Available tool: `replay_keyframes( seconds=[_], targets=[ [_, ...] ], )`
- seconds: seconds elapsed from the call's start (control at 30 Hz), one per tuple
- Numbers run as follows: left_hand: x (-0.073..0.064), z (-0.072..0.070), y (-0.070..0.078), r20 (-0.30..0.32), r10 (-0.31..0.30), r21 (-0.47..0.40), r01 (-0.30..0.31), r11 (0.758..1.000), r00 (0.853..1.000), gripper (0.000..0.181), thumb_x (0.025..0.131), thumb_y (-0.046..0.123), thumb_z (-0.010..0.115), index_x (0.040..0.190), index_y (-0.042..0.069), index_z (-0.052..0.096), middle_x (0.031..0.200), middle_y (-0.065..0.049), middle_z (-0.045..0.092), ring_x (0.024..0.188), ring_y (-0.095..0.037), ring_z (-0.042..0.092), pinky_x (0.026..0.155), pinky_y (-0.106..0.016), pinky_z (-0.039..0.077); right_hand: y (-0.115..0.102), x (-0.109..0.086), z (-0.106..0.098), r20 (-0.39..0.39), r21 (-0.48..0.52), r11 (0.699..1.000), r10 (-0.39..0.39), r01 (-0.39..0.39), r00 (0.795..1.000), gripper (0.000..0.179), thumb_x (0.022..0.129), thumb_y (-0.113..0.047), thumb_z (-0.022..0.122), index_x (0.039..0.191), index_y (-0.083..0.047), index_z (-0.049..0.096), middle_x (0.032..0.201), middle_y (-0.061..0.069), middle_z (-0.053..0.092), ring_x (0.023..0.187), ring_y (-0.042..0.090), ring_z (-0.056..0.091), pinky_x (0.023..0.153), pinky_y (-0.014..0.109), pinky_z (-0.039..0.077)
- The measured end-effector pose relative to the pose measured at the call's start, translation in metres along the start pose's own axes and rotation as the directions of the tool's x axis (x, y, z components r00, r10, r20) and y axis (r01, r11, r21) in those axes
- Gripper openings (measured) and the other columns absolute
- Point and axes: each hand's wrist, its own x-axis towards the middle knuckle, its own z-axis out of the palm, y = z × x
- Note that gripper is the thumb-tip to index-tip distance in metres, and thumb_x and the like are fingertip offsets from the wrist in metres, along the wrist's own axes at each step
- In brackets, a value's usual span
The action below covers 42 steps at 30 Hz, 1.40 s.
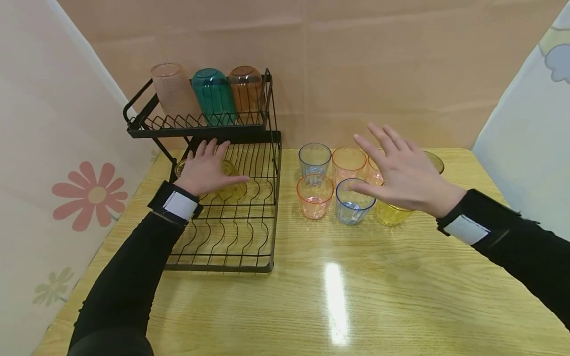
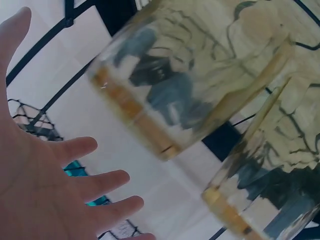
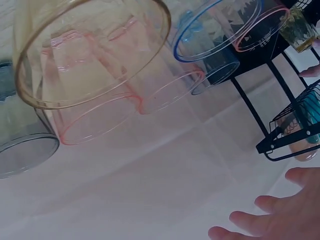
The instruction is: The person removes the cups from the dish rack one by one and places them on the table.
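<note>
My left hand [image 1: 202, 170], fingers spread, hovers over the lower tier of a black dish rack [image 1: 222, 267]. Beneath it, partly hidden by the hand, are yellow glasses [image 1: 233, 192]; the left wrist view has two, one glass [image 2: 150, 95] beside another [image 2: 280, 170], apart from the fingers. On the right, my right hand [image 1: 401, 173] is held with fingers stretched above a group of glasses and grips nothing. Below it stand a yellow glass [image 1: 392, 216], a blue-rimmed glass [image 1: 352, 210] and a red-rimmed glass [image 1: 313, 200], all mouth up.
Behind these stand another blue-rimmed glass [image 1: 313, 160], an orange-rimmed glass [image 1: 349, 163] and others partly hidden by the right hand. The rack's upper tier holds an upturned pink glass [image 1: 174, 91], teal glass [image 1: 213, 96] and brown glass [image 1: 246, 91]. A wall rises behind the wooden table [image 1: 267, 316].
</note>
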Motion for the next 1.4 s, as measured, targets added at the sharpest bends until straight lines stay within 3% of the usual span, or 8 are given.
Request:
replay_keyframes(
  seconds=[0.37,0.6,0.77,0.93,1.17,1.4],
  targets=[
    [0.014,0.022,-0.004,-0.006,0.04,0.05,-0.039,0.998,0.999,0.109,0.067,0.083,0.041,0.145,0.009,0.019,0.143,-0.026,0.023,0.13,-0.042,0.019,0.102,-0.055,0.012,-0.015,0.01,0.003,0.01,-0.023,0.997,-0.073,0.074,0.997,0.086,0.081,-0.07,0.04,0.147,-0.022,0.014,0.151,0.01,0.005,0.135,0.035,0.009,0.096,0.059,0.022],
    [0.018,0.032,-0.004,0.045,0.046,0.038,-0.047,0.998,0.998,0.112,0.067,0.085,0.036,0.144,0.006,0.018,0.143,-0.029,0.02,0.131,-0.042,0.016,0.103,-0.051,0.016,-0.026,0.015,0.008,0.011,-0.025,0.993,-0.111,0.111,0.994,0.087,0.079,-0.074,0.037,0.146,-0.024,0.015,0.151,0.011,0.007,0.135,0.034,0.009,0.097,0.057,0.022],
    [0.019,0.04,-0.004,0.057,0.045,0.017,-0.046,0.999,0.997,0.103,0.072,0.079,0.041,0.141,0.005,0.025,0.138,-0.028,0.03,0.124,-0.044,0.03,0.092,-0.054,0.034,-0.034,0.018,0.012,0.021,-0.038,0.989,-0.14,0.141,0.99,0.089,0.078,-0.077,0.033,0.146,-0.022,0.016,0.151,0.009,0.005,0.135,0.034,0.01,0.097,0.058,0.023],
    [0.021,0.044,-0.006,-0.014,0.081,0.064,-0.08,0.995,0.997,0.09,0.076,0.072,0.046,0.133,0.003,0.038,0.123,-0.024,0.046,0.101,-0.038,0.051,0.072,-0.047,0.046,-0.044,0.022,0.016,0.046,-0.047,0.986,-0.157,0.159,0.987,0.089,0.079,-0.078,0.029,0.146,-0.021,0.018,0.151,0.01,0.005,0.135,0.034,0.01,0.097,0.059,0.023],
    [0.025,0.044,-0.006,-0.037,0.083,0.107,-0.078,0.991,0.996,0.069,0.079,0.057,0.056,0.122,0.003,0.048,0.096,-0.017,0.056,0.067,-0.026,0.054,0.049,-0.038,0.044,-0.062,0.031,0.027,0.1,0.006,0.987,-0.161,0.161,0.982,0.088,0.079,-0.078,0.026,0.146,-0.021,0.019,0.149,0.013,0.013,0.134,0.035,0.011,0.097,0.058,0.022],
    [0.026,0.044,-0.013,-0.04,0.012,-0.004,-0.012,1.0,0.999,0.066,0.079,0.057,0.055,0.121,0.006,0.051,0.088,-0.011,0.057,0.066,-0.023,0.053,0.046,-0.035,0.04,-0.077,0.037,0.036,0.153,0.037,0.99,-0.141,0.137,0.978,0.088,0.079,-0.078,0.024,0.146,-0.022,0.015,0.151,0.009,0.008,0.135,0.032,0.007,0.098,0.056,0.023]
  ],
)
